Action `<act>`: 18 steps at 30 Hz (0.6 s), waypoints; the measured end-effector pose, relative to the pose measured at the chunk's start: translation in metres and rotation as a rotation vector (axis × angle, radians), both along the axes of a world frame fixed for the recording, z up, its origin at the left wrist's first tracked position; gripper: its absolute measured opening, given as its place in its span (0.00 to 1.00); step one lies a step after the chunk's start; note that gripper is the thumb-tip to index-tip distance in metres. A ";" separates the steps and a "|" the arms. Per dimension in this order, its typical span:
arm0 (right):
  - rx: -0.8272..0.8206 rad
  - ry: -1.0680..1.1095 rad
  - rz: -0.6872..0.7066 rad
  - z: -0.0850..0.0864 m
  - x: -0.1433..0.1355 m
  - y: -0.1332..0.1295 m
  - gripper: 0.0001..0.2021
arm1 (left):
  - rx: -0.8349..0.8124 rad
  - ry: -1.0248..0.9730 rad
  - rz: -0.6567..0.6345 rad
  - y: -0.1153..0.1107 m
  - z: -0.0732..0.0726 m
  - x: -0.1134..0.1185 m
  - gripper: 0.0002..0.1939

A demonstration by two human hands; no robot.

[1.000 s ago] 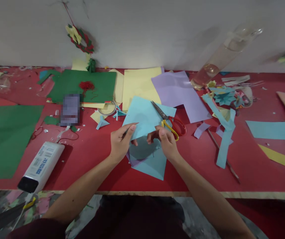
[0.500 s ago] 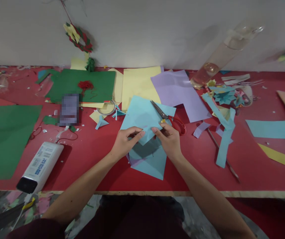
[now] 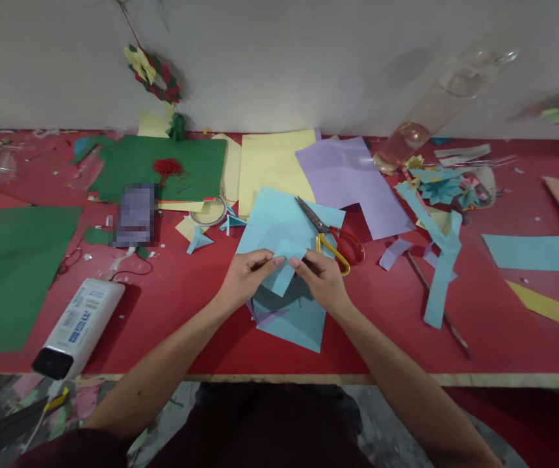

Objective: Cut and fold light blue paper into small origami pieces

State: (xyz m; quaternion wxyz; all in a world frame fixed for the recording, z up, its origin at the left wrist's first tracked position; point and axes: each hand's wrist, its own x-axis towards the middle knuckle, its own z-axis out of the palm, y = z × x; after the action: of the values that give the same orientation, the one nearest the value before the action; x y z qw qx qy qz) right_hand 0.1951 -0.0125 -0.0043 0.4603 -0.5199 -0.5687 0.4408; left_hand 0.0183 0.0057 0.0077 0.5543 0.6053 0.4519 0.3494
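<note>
A small piece of light blue paper (image 3: 280, 278) is pinched between my two hands above the table. My left hand (image 3: 246, 276) grips its left side with thumb and fingertips, while my right hand (image 3: 322, 278) grips the right side. Behind it lies a larger light blue sheet (image 3: 270, 218). Resting on that sheet's right part is a pair of scissors (image 3: 325, 227) with red and yellow handles, close to my right fingers. Another light blue sheet (image 3: 303, 325) lies beneath my hands, with a bit of purple paper (image 3: 268, 318) at its left.
Purple (image 3: 352, 175), yellow (image 3: 274, 159) and green sheets (image 3: 128, 166) lie at the back. A phone (image 3: 136, 214), a white power bank (image 3: 79, 325) and a tape roll (image 3: 208, 211) are to the left. Blue paper strips (image 3: 440, 279), a thin stick (image 3: 438, 305) and a bottle (image 3: 420, 123) are right.
My right hand has moved slightly left, closer to my left hand. The small blue paper has changed its angle and looks folded. More of the yellow scissor handle now shows.
</note>
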 end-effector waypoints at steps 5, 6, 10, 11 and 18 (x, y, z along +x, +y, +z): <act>0.032 -0.035 -0.001 -0.003 0.001 0.001 0.26 | -0.048 -0.029 -0.032 0.002 0.002 0.000 0.25; 0.035 -0.039 0.001 -0.003 0.002 0.001 0.26 | -0.059 -0.031 -0.047 0.003 0.002 0.000 0.25; 0.040 -0.044 0.005 -0.002 0.003 -0.001 0.15 | -0.101 -0.055 -0.086 0.006 0.002 -0.003 0.25; 0.056 -0.046 0.006 -0.002 0.003 -0.002 0.11 | -0.109 -0.068 -0.075 0.007 0.001 -0.003 0.24; 0.488 -0.275 0.217 -0.007 0.007 0.000 0.19 | -0.131 -0.145 0.069 0.008 0.001 -0.005 0.22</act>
State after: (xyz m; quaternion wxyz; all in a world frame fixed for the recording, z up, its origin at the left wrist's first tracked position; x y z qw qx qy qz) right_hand 0.2018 -0.0121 -0.0115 0.4406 -0.3850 -0.7671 0.2630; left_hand 0.0129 0.0141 0.0084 0.6115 0.5250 0.4532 0.3808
